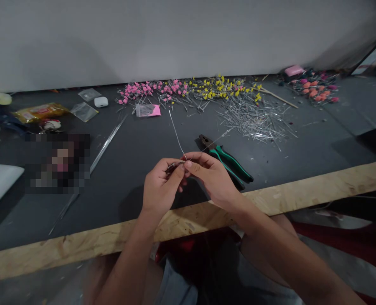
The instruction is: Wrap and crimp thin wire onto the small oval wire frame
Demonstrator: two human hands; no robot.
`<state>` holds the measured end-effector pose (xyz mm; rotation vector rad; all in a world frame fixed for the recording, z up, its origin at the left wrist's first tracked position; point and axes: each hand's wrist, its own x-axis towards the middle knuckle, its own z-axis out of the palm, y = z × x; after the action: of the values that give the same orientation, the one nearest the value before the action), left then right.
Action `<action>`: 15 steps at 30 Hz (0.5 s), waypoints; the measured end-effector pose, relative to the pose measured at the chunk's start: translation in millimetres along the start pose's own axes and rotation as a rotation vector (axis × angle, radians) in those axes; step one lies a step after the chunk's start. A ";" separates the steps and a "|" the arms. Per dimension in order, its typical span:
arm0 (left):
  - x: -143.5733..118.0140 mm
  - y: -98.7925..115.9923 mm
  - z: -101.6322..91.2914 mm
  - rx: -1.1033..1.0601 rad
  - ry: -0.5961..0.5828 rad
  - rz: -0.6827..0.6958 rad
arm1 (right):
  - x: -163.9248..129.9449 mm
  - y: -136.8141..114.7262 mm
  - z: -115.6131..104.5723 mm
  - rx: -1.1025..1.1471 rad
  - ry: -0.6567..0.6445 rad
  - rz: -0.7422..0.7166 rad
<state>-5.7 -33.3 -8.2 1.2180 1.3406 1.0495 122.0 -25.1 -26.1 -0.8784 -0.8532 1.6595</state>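
Left hand [160,186] and right hand [210,176] meet above the tabletop [127,169] edge — fingers of both pinched shut on one thin wire [176,134], which rises away from the fingertips. Pliers [227,161] lie just behind the right hand.

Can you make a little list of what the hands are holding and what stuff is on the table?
left hand: pinches a thin wire
right hand: pinches the same wire
pliers: green handles, lying on the table behind the right hand
pink beads: along the far edge
yellow beads: next to the pink ones
wire pile: loose, far right
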 end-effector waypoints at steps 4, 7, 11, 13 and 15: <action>2.0 -5.1 -1.4 0.017 -0.013 0.017 | 0.5 -1.7 0.0 -0.007 0.063 0.028; 3.3 -9.2 -4.8 0.060 -0.031 0.065 | 0.7 -2.9 0.7 -0.010 0.079 0.056; 4.0 -10.3 -10.4 0.200 -0.069 0.143 | 0.8 -2.1 0.2 -0.028 0.061 0.091; 4.7 -9.9 -13.0 0.303 -0.054 0.206 | 0.9 -1.7 0.0 -0.036 0.034 0.100; 5.9 -9.5 -15.4 0.392 -0.036 0.271 | 1.2 -1.6 0.2 -0.025 0.020 0.110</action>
<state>-22.1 -28.2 -16.4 1.7403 1.4221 0.9689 122.3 -23.6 -24.7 -0.9722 -0.8265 1.7350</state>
